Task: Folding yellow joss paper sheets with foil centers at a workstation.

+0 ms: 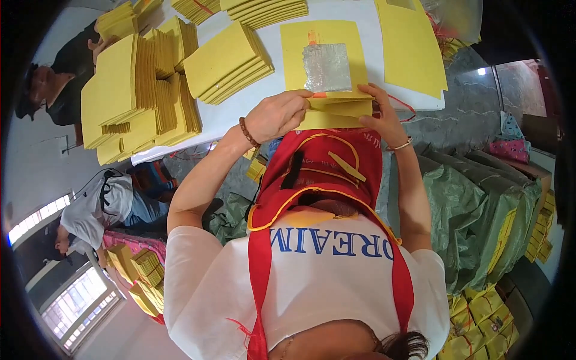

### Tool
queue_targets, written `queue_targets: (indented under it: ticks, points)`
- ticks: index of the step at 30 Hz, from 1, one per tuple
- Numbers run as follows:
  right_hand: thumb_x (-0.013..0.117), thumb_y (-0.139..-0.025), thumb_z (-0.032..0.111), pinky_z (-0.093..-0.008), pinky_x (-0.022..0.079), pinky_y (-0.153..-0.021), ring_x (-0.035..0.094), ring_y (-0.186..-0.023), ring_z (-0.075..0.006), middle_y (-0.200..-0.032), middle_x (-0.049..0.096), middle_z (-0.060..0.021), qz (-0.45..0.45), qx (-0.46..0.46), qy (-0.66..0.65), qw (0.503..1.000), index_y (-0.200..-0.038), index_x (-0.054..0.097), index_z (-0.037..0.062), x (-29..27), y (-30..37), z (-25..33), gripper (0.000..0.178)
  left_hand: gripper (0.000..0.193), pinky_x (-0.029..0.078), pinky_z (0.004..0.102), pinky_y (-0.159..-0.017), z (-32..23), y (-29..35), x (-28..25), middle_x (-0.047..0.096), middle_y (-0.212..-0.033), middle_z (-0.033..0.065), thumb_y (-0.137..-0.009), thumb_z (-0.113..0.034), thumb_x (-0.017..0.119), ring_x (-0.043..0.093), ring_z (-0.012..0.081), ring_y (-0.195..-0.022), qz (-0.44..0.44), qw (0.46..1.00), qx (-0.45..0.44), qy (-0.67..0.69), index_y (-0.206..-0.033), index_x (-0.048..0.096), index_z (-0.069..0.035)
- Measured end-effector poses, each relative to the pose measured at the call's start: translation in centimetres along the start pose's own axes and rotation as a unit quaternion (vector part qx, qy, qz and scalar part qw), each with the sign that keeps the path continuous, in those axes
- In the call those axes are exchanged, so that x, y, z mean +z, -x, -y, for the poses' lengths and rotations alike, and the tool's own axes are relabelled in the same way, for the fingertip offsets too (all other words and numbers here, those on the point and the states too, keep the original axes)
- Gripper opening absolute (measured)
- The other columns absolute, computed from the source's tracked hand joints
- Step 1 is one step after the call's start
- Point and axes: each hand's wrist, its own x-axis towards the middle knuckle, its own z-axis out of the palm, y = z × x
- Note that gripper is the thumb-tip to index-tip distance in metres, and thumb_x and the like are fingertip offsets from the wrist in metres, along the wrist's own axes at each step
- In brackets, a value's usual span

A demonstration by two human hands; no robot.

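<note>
Because the yellow paper (336, 33), at the top centre of the frame, looks thin and light, it should bend easily; its crinkled silver foil (328, 67) seems delicate, so the side edges suit holding. The left hand (276, 117) curls its fingers, pinching the near left corner; the right hand (387, 120) has thumb and fingers apart at the right corner, grip unclear.

Left end of the folded yellow sheet (341, 108) partly hidden by the left hand (277, 119) — fingertip contact unclear. Silver square (329, 67): material indistinct. Top edge crops the top-centre yellow stack (267, 12); lower edge — the wearer's dark hair (413, 345).
</note>
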Motion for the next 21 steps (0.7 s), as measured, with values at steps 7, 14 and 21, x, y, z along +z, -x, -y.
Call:
queue_targets:
  ticks: [7, 14, 21]
  points:
    - [0.069, -0.073, 0.008, -0.0311, 0.04, -0.093, 0.044, -0.114, -0.0199, -0.127, 0.037, -0.0084, -0.022, 0.002, 0.034, 0.999, -0.12, 0.049, 0.0081, 0.8, 0.2, 0.4, 0.051, 0.008, 0.049, 0.0377, -0.067, -0.4, 0.3, 0.1, 0.058, -0.095, 0.0155, -0.082, -0.004, 0.051, 0.059, 0.0307, -0.083, -0.011, 0.997, -0.063, 0.034, -0.09, 0.05, -0.002]
    - [0.065, -0.079, 0.011, -0.0275, 0.04, -0.087, 0.047, -0.105, -0.0179, -0.117, 0.045, -0.0074, -0.096, -0.042, 0.062, 0.993, -0.112, 0.054, 0.0097, 1.1, -0.5, -2.1, 0.035, 0.03, 0.05, 0.0349, -0.07, 0.0, 0.8, 0.6, 0.056, -0.107, 0.0144, -0.079, -0.005, 0.055, 0.058, 0.0293, -0.087, -0.007, 0.995, 0.053, -0.088, -0.108, 0.052, -0.004]
    - [0.059, -0.082, 0.004, -0.0273, 0.04, -0.09, 0.048, -0.107, -0.0166, -0.126, 0.041, -0.0056, -0.085, -0.039, 0.095, 0.991, -0.117, 0.051, 0.0091, 1.0, -0.4, -2.3, 0.036, 0.037, 0.042, 0.0382, -0.088, -0.9, 1.1, 1.3, 0.048, -0.119, 0.0167, -0.076, -0.016, 0.062, 0.049, 0.0326, -0.104, 0.036, 0.993, 0.033, -0.104, -0.11, 0.053, -0.006]
